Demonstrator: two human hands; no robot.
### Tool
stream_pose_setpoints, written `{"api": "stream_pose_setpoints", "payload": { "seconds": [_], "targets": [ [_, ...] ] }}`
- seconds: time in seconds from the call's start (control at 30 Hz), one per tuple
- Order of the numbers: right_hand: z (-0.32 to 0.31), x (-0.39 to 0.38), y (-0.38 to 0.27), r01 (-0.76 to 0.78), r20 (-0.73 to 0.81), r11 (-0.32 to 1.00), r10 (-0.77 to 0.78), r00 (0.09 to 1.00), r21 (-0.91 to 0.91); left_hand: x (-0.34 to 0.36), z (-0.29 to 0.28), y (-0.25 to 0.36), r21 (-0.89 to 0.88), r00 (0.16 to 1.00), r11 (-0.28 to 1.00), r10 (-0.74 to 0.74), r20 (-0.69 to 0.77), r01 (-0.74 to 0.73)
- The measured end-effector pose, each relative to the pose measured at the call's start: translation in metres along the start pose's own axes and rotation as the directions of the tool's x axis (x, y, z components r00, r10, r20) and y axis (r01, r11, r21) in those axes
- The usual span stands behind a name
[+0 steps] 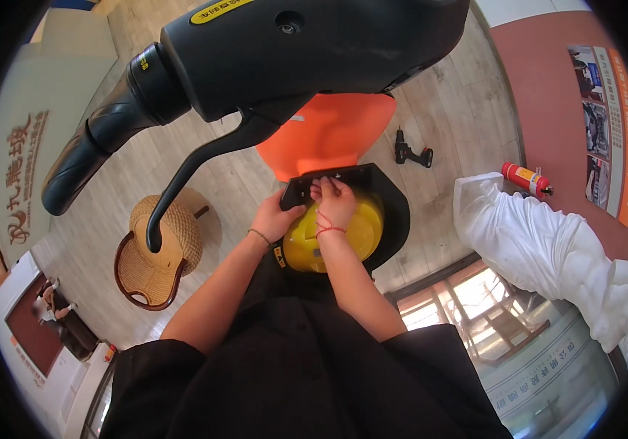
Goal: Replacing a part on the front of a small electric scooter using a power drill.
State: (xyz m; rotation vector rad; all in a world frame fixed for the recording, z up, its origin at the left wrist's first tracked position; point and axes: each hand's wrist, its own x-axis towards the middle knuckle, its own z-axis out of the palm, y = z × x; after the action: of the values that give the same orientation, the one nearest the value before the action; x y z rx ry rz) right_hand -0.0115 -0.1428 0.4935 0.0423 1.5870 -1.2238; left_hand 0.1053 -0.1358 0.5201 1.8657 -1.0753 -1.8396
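Observation:
Both hands are at the rim of a black holder (396,210), with a round yellow object (372,233), possibly a helmet, inside it. My left hand (277,218) grips the holder's near left edge, its thumb along the black panel. My right hand (336,205) is closed, with thumb and fingertips pinched together against the panel's upper part. Anything between those fingertips is too small to make out. The holder adjoins an orange curved panel (336,132). Above it stretches a black handlebar cover (314,51) with a rubber grip (102,146) and a brake lever (200,157).
A cordless drill (411,151) lies on the wooden floor at right. Further right are a red fire extinguisher (527,179) and a white draped statue (540,241). A woven chair (156,256) stands at left. Glass (548,366) lies lower right.

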Motion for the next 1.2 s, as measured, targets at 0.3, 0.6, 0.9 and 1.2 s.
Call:
{"api": "stream_pose_setpoints", "payload": {
  "seconds": [0.3, 0.6, 0.9, 1.2],
  "targets": [
    [0.002, -0.005, -0.005, -0.028, 0.026, 0.998, 0.029, 0.999, -0.061, -0.001, 0.000, -0.004, 0.045, 0.999, 0.998, 0.044, -0.032, -0.042],
    [0.000, -0.005, -0.003, 0.030, 0.078, 0.991, -0.020, 0.997, -0.128, -0.001, -0.002, 0.001, 0.033, 0.999, 0.999, -0.043, 0.019, 0.042],
    [0.001, -0.008, -0.003, 0.022, 0.026, 0.991, -0.019, 0.999, -0.129, 0.001, -0.001, -0.005, 0.004, 0.999, 1.000, -0.031, 0.028, 0.030],
    [0.004, -0.010, -0.007, -0.021, 0.020, 0.989, 0.024, 1.000, -0.149, 0.002, -0.002, -0.008, 0.058, 1.000, 0.998, -0.020, 0.016, 0.019]
  ]
}}
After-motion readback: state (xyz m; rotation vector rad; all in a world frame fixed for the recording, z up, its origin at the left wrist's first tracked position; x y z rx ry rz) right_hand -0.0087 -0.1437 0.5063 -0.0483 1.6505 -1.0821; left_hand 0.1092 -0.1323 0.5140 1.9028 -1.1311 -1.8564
